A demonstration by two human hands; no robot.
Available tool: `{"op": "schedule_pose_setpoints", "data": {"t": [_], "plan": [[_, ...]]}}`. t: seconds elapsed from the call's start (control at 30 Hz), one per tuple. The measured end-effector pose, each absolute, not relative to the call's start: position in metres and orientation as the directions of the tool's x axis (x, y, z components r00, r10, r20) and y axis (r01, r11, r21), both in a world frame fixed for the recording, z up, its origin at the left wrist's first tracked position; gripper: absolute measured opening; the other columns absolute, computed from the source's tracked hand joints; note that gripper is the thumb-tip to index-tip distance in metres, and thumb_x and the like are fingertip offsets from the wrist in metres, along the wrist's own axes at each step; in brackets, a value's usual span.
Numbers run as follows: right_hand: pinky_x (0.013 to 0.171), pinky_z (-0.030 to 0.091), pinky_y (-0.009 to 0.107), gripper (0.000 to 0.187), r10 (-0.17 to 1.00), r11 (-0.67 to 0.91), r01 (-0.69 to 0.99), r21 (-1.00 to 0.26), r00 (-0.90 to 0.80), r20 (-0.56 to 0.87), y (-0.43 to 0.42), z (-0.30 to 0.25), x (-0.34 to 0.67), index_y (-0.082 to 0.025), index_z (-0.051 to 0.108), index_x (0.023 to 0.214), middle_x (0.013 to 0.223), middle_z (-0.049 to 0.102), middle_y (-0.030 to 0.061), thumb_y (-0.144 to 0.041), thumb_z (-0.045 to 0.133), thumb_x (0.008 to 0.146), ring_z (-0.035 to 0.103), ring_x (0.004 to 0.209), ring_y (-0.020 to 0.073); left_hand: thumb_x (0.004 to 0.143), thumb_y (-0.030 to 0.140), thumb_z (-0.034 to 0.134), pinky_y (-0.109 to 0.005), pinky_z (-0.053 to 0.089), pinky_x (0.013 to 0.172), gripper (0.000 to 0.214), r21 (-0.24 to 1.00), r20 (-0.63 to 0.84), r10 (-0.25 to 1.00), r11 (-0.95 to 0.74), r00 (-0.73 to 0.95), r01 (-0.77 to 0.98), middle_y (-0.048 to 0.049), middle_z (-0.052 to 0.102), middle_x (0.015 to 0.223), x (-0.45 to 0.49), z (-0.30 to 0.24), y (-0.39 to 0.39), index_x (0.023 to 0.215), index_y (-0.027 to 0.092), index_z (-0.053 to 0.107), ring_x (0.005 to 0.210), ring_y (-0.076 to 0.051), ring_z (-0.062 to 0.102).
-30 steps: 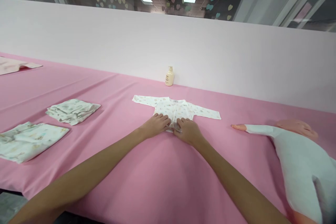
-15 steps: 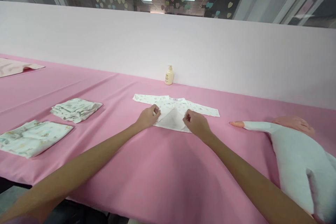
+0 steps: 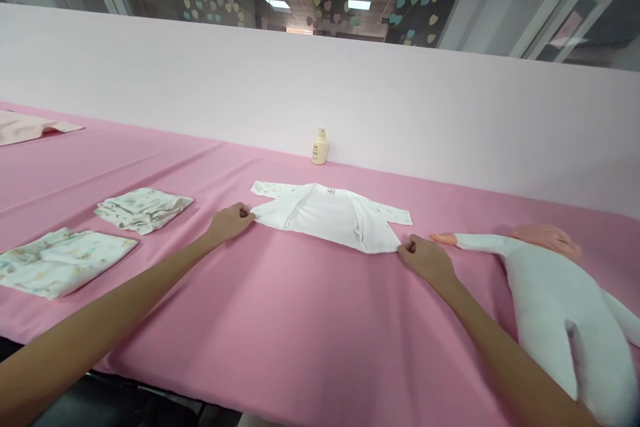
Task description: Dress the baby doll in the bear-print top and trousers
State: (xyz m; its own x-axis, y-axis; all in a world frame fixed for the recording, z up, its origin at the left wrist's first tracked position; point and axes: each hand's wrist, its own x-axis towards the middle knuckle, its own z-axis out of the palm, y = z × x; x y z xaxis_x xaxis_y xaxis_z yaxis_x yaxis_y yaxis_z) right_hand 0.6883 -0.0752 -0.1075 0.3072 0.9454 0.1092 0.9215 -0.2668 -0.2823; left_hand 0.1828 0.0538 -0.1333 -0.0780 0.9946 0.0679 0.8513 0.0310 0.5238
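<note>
One white shirt (image 3: pixel 325 215), centre of frame, front open; left hand (image 3: pixel 230 221) and right hand (image 3: pixel 430 260) each pinching a lower corner. Step, seemingly: spreading its front; next move likely calls for laying both corners flat.

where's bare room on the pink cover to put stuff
Free: pink cover in front of the white garment, between the forearms; and between the bottle and pale pink cloth. Crowded: right hand beside the doll's hand.

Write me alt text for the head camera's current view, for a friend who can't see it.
A person's left hand and right hand hold a white shirt open on a pink cloth. A pump bottle stands behind the shirt; folded fabrics lie to the left, a doll to the right.
</note>
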Motion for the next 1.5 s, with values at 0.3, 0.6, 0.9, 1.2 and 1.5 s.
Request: {"op": "schedule_pose_setpoints", "data": {"t": [0.3,0.6,0.9,1.2,1.5], "plan": [[0.107,0.049,0.047,0.044,0.899,0.098,0.969,-0.228,0.013,0.439,-0.057,-0.126,0.641,-0.019,0.064,0.133,0.139,0.069,0.0159,-0.045,0.043,0.105,0.06,0.131,0.0336,0.102,0.055,0.044,-0.055,0.041,0.118,0.049,0.335,0.364,0.875,-0.441,0.318,0.832,-0.0134,0.059,0.153,0.235,-0.135,0.05,0.135,0.022,0.062,0.142,-0.036,0.052],[0.134,0.022,0.055,0.07,0.986,0.125,0.965,-0.232,-0.096,0.134,-0.058,-0.162,0.623,-0.026,0.028,0.173,0.18,0.024,0.0063,-0.06,0.021,0.112,0.02,0.168,0.0281,0.107,0.071,0.028,-0.053,0.023,0.133,0.083,0.245,0.244,0.866,-0.491,0.437,0.836,-0.0112,0.03,0.178,0.258,-0.176,0.037,0.172,0.02,0.031,0.166,-0.035,0.024],[0.134,0.023,0.056,0.067,0.985,0.127,0.968,-0.217,-0.096,0.146,-0.06,-0.16,0.624,-0.027,0.029,0.173,0.179,0.028,0.0063,-0.055,0.024,0.112,0.023,0.167,0.0279,0.107,0.071,0.029,-0.054,0.021,0.134,0.081,0.253,0.248,0.861,-0.499,0.443,0.829,-0.0115,0.032,0.177,0.255,-0.174,0.038,0.171,0.021,0.033,0.165,-0.033,0.026],[0.132,0.028,0.052,0.068,0.928,0.107,0.971,-0.215,-0.02,0.373,-0.012,-0.147,0.625,-0.019,0.038,0.168,0.174,0.038,0.0126,-0.051,0.034,0.108,0.033,0.162,0.0314,0.108,0.066,0.03,-0.053,0.023,0.135,0.078,0.264,0.282,0.829,-0.552,0.484,0.791,-0.0144,0.031,0.177,0.284,-0.153,0.086,0.167,0.016,0.038,0.166,-0.032,0.025],[0.135,0.02,0.046,0.077,0.983,0.149,0.97,-0.194,-0.124,0.137,0.118,-0.148,0.626,-0.001,0.034,0.167,0.176,0.03,0.0184,-0.049,0.036,0.108,0.026,0.165,0.0315,0.11,0.047,0.024,-0.05,0.022,0.134,0.068,0.236,0.183,0.845,-0.533,0.502,0.812,-0.0171,0.034,0.175,0.343,-0.158,0.185,0.167,0.01,0.036,0.164,-0.03,0.03]]}}
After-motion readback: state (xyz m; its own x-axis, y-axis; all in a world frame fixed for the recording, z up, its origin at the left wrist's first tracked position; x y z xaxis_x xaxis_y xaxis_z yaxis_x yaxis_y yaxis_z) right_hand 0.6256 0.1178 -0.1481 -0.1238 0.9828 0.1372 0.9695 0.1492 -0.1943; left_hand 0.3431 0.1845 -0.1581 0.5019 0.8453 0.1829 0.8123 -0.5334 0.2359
